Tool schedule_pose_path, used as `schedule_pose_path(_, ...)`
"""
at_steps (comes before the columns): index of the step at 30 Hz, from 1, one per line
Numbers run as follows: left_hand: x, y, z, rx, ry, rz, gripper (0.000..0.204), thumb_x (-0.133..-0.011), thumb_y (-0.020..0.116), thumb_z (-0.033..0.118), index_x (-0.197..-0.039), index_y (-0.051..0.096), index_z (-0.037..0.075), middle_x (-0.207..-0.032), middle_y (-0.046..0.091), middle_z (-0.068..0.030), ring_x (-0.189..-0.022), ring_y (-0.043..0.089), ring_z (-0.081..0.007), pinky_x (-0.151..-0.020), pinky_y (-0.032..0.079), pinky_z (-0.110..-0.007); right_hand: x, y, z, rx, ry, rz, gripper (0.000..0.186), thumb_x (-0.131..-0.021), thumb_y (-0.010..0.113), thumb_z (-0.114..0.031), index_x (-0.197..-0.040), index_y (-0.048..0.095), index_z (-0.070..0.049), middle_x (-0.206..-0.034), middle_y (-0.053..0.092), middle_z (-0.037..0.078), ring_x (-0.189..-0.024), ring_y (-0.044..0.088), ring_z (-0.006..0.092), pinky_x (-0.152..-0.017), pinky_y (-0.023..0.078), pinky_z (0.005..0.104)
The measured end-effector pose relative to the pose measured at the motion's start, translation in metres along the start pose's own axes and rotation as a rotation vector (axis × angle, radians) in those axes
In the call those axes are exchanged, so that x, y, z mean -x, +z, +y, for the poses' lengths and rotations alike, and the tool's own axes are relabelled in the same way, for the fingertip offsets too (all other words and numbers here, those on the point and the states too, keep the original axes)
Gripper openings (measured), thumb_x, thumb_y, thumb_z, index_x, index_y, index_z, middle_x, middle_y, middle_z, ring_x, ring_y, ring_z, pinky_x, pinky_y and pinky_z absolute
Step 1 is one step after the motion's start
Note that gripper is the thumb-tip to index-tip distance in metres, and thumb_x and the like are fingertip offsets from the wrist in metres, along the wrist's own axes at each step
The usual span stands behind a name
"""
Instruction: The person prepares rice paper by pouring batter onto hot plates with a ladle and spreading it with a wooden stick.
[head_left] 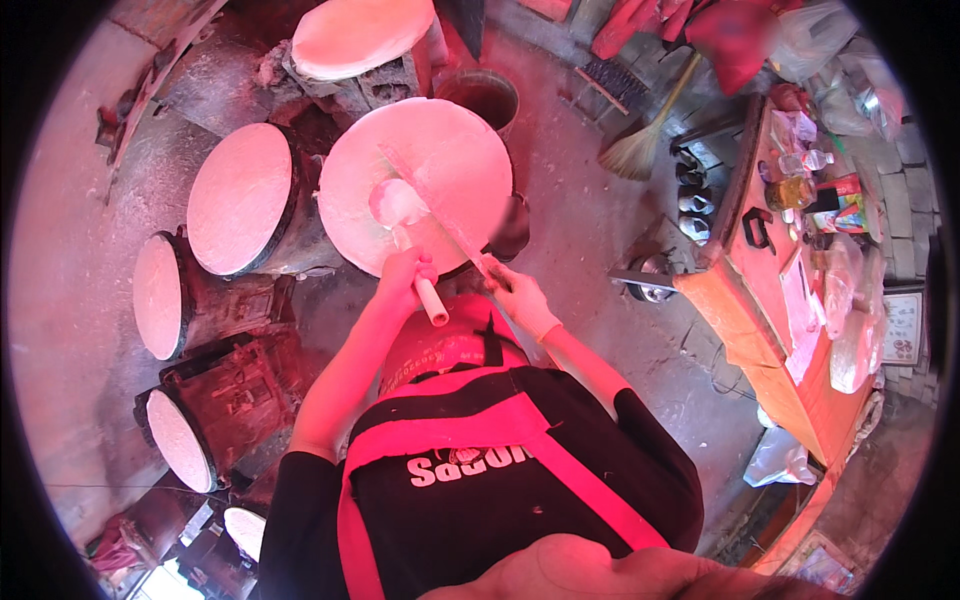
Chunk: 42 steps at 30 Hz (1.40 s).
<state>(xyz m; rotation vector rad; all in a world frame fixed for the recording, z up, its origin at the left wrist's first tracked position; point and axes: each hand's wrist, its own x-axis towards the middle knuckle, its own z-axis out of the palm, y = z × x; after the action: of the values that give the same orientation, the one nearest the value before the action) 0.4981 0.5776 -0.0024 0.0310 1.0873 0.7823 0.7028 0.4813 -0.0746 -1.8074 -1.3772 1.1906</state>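
Note:
In front of me stands a round griddle point(450, 135), its top covered by a pale, smooth layer. My left hand point(403, 278) is closed round the pale handle of a ladle point(396, 202), whose round head is over the griddle's middle. The handle's end sticks out below my fist, toward me. My right hand point(522, 302) grips one end of a long, thin, flat spatula point(446, 222). Its blade slants up and left across the griddle, passing beside the ladle's head. Whether the blade touches the pale layer, I cannot tell.
Several similar round griddles point(240, 198) stand on dark bases along the left. A bucket point(482, 98) is behind the griddle, with a dark rounded object point(512, 228) at its right. An orange-sided table point(770, 330) holding bottles and bags stands right; a broom point(640, 145) leans farther back.

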Motion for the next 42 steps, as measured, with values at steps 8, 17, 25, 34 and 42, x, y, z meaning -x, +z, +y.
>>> schedule_pose_path(8, 0.12, -0.046, 0.049, 0.325, -0.246, -0.492, 0.023, -0.097, 0.041, 0.01, -0.114, 0.04, -0.004, -0.075, 0.041, -0.0028, -0.05, 0.037, -0.0072, -0.037, 0.034, -0.019, 0.001, -0.037, -0.027, -0.076, -0.222, 0.401, 0.04, -0.086, 0.059, -0.022, -0.126, 0.055, -0.019, -0.092, 0.067, 0.014, -0.084, 0.064, 0.0117, -0.073, 0.049, 0.0299)
schedule_pose_path(17, 0.181, -0.086, 0.043, 0.168, -0.085, -0.511, 0.026, -0.093, 0.05, 0.009, -0.115, 0.044, -0.004, -0.072, 0.039, 0.0014, -0.047, 0.032, -0.002, -0.033, 0.024, -0.014, 0.06, -0.004, 0.04, 0.857, -0.213, 0.263, 0.038, -0.084, 0.057, -0.033, -0.122, 0.053, -0.028, -0.076, 0.063, 0.013, -0.072, 0.065, 0.0323, -0.064, 0.052, 0.0448)
schedule_pose_path(25, 0.183, -0.152, 0.014, 0.366, -0.09, -0.274, 0.026, -0.094, 0.048, 0.008, -0.116, 0.041, -0.003, -0.074, 0.038, -0.0012, -0.05, 0.032, -0.0038, -0.035, 0.025, -0.015, 0.068, 0.021, 0.018, 0.64, -0.056, 0.205, 0.043, -0.085, 0.054, -0.035, -0.127, 0.048, -0.034, -0.083, 0.064, 0.014, -0.074, 0.063, 0.0361, -0.069, 0.05, 0.0463)
schedule_pose_path(34, 0.19, -0.206, 0.0, 0.578, -0.093, -0.222, 0.018, -0.097, 0.044, 0.01, -0.111, 0.039, -0.002, -0.073, 0.037, -0.0019, -0.049, 0.033, -0.0052, -0.036, 0.026, -0.017, 0.048, 0.014, 0.018, 0.466, 0.048, 0.411, 0.048, -0.085, 0.056, -0.024, -0.132, 0.048, -0.025, -0.093, 0.066, 0.013, -0.085, 0.065, 0.0238, -0.077, 0.05, 0.0339)
schedule_pose_path(42, 0.186, -0.2, 0.007, 0.669, -0.068, -0.271, 0.019, -0.098, 0.041, 0.011, -0.111, 0.038, -0.002, -0.072, 0.036, -0.0021, -0.05, 0.033, -0.0063, -0.036, 0.028, -0.018, 0.064, 0.037, 0.025, 0.07, 0.013, 0.351, 0.039, -0.087, 0.055, -0.029, -0.126, 0.054, -0.024, -0.101, 0.065, 0.015, -0.096, 0.064, 0.0275, -0.081, 0.049, 0.0354)
